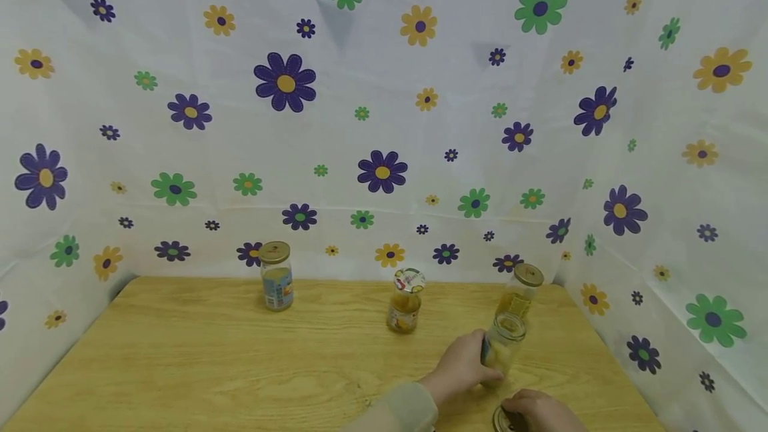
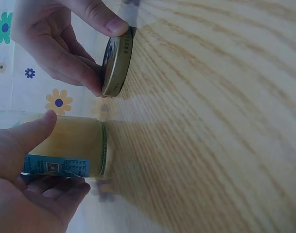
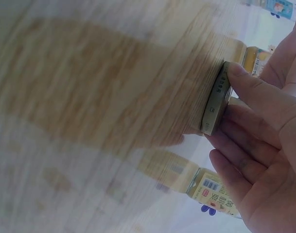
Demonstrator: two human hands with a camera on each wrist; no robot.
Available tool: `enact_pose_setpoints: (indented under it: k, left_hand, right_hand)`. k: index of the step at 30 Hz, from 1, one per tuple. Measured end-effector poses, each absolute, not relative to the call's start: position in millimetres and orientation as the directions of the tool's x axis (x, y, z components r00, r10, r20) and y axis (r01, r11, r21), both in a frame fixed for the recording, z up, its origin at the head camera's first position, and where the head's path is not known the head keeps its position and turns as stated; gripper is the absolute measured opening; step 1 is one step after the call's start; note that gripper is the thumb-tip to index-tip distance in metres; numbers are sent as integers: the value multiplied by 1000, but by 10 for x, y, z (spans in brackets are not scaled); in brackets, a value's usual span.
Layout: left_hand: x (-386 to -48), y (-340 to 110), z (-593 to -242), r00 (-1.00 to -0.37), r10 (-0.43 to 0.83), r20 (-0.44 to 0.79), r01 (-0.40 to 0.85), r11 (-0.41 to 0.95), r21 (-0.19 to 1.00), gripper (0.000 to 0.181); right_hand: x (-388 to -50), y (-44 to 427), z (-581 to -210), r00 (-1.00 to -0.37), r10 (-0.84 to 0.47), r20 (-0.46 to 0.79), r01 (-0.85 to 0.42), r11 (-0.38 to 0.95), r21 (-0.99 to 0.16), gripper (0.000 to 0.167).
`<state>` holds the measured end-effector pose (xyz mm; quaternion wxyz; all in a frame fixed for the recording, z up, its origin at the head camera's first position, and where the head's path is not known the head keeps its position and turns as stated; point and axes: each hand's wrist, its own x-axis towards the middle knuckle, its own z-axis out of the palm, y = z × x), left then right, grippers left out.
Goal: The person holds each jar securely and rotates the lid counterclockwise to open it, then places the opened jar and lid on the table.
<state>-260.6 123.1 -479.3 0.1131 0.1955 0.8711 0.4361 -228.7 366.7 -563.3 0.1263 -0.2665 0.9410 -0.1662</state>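
My left hand (image 1: 462,365) grips a glass jar (image 1: 503,350) from its left side, thumb and fingers around it. The jar is lidless, stands about upright, and has pale yellow contents and a blue label (image 2: 70,166). Close by on the right, my right hand (image 1: 543,411) pinches a round gold metal lid (image 2: 119,63) between thumb and fingers. In the right wrist view the lid (image 3: 216,103) appears edge-on, low by the table; whether it touches the wood I cannot tell. Part of the right hand is cut off by the head view's lower edge.
Right behind the held jar stands a gold-lidded jar (image 1: 516,299) with a yellow label (image 3: 215,194). A small jar with a patterned lid (image 1: 405,315) is near the middle back. Farther left stands a blue-labelled jar (image 1: 278,282). Flowered sheeting (image 1: 360,139) borders the wooden table (image 1: 240,359).
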Motion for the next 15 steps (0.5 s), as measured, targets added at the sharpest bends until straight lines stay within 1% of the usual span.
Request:
enact_pose_setpoints:
  k: [2, 9, 13, 15]
  left_hand:
    - [-2607, 1220, -4777, -900, 434, -31, 238, 551, 800, 66]
    - [-2610, 1125, -4782, -901, 434, -20, 278, 611, 741, 85]
    - [-2588, 1050, -4772, -909, 416, -11, 280, 631, 723, 92]
    - [-2570, 999, -4750, -912, 411, -2, 287, 639, 713, 96]
  right_hand:
    - [-2300, 3673, -5638, -822, -551, -146, -466, 797, -384, 63]
    - [-2306, 3674, -5640, -834, -535, -135, -461, 810, -362, 66]
    - [-2276, 3664, -5632, -823, -557, -107, -493, 796, -352, 63]
    - [-2262, 3653, -5620, -810, -578, -94, -515, 780, -356, 60]
